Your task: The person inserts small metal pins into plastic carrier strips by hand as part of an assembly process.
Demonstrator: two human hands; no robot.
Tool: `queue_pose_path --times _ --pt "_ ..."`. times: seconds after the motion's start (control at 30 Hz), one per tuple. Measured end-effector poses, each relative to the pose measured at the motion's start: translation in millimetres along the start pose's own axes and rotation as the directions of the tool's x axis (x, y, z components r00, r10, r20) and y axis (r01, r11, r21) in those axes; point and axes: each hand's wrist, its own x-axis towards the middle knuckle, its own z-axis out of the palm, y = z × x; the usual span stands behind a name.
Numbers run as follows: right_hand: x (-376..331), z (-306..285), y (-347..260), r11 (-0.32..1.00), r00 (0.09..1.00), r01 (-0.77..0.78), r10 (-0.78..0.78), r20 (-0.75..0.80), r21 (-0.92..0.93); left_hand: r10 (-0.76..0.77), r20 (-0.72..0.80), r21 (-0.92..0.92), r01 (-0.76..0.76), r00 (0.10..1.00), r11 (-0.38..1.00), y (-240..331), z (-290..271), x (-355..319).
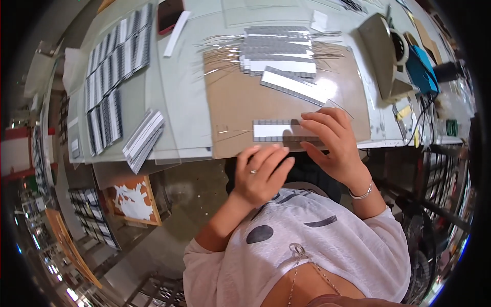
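A flat white strip with grey patterned long edges lies near the front of a brown board, thin wires running from its left end. My right hand is over the strip's right end, thumb and fingers apart; whether the fingertips touch it I cannot tell. Just below the strip, at the table's front edge, my left hand has its fingers slightly bent and apart, with nothing seen in them. Farther back sits a stack of similar wired strips. One tilted strip lies in front of that stack.
Rows of grey-and-white strips cover the table's left side, with a small bundle at the front left corner. A phone and a white strip lie at the back. A beige device and blue box stand right.
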Motion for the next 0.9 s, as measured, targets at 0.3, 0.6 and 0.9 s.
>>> queue_pose_path --times 0.3,0.6,0.9 --pt "-63.6 -7.6 12.2 0.981 0.966 -0.162 0.135 -0.221 -0.109 -0.184 0.178 0.148 0.158 0.967 0.976 23.5 33.6 4.1" --pt "-68.5 15.6 4.5 0.962 0.924 -0.264 0.271 -0.269 0.065 -0.195 0.199 0.186 0.158 0.96 0.97 34.6 35.1 7.2" --pt "-68.4 21.8 1.6 0.953 0.899 -0.233 0.287 -0.331 0.193 -0.179 0.171 0.203 0.143 0.969 0.969 33.9 40.8 5.1"
